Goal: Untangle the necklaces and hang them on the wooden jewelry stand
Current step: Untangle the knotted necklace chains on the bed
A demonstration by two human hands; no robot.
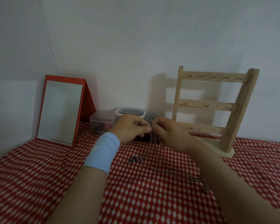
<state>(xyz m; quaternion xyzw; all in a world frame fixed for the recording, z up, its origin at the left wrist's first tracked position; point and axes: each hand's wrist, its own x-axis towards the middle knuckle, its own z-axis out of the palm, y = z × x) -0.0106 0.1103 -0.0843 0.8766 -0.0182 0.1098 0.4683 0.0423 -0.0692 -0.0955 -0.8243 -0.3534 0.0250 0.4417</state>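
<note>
My left hand (131,126) and my right hand (168,131) meet above the table, each pinching the top of a thin silver necklace chain (152,138) that hangs down between them. A second necklace (168,169) lies on the red patterned cloth below, its round pendant (133,159) to the left and its chain running right under my right forearm. The wooden jewelry stand (217,109) stands upright to the right of my hands, its three rails carrying small hooks with nothing hung on them.
A red-framed mirror (61,110) leans at the back left. Small clear plastic boxes (118,117) sit behind my hands against the white wall. The red and white cloth (39,183) covers the table. A light blue band wraps my left wrist.
</note>
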